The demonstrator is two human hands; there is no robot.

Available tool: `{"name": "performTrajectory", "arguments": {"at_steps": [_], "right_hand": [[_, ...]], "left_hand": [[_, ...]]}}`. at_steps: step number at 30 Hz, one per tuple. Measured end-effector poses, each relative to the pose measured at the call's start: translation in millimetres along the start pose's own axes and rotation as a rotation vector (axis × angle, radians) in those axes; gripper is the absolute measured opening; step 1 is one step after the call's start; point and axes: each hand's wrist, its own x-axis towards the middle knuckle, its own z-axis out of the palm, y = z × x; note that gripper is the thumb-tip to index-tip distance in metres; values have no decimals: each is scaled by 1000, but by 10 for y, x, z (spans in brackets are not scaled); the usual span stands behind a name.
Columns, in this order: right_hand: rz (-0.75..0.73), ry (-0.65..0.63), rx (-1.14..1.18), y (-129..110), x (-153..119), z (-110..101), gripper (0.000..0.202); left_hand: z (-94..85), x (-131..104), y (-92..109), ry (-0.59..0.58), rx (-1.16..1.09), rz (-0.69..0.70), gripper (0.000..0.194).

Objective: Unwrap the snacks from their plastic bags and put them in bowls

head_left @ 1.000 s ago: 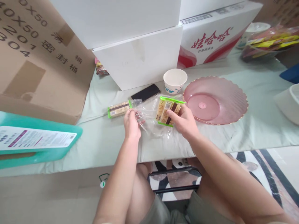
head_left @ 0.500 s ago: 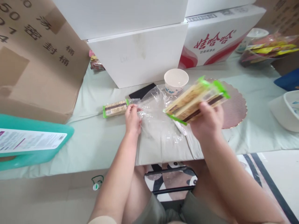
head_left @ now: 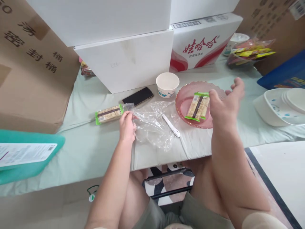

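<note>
My left hand (head_left: 128,126) pinches the edge of a crumpled clear plastic bag (head_left: 152,127) that lies on the cloth. Just left of it, partly in the bag's mouth, is a wrapped snack pack (head_left: 109,114) with green ends. My right hand (head_left: 227,101) is raised over the right side of a pink scalloped plate (head_left: 183,119), fingers apart, with nothing in it. On the plate lie wrapped snack packs (head_left: 197,106) with green ends and a brown band. A white utility knife (head_left: 171,125) rests by the bag.
Behind the bag are a black phone (head_left: 138,96) and a paper bowl (head_left: 167,84). White boxes (head_left: 128,60) line the back. A lidded white container (head_left: 274,109) and a snack-filled bowl (head_left: 247,54) stand right. A teal jug (head_left: 28,170) and a carton (head_left: 30,95) stand left.
The snack packs have left my right hand and now lie on the pink plate. That hand has opened and moved right. My left hand still holds the bag. The view has shifted rightward.
</note>
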Motion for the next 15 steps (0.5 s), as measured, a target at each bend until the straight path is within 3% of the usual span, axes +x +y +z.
{"name": "performTrajectory", "arguments": {"at_steps": [2, 4, 8, 11, 15], "right_hand": [[19, 140, 35, -157, -52, -48, 62], [-45, 101, 174, -422, -147, -72, 52], [-203, -383, 375, -913, -427, -17, 23], [-308, -698, 356, -1027, -640, 153, 16], [-355, -799, 187, -920, -837, 462, 30]], "left_hand": [[8, -4, -8, 26, 26, 5, 10], [10, -10, -13, 46, 53, 11, 9], [-18, -41, 7, 57, 72, 6, 9], [-75, -71, 45, 50, 100, 10, 11], [-209, -95, 77, -24, 195, 6, 11]]}}
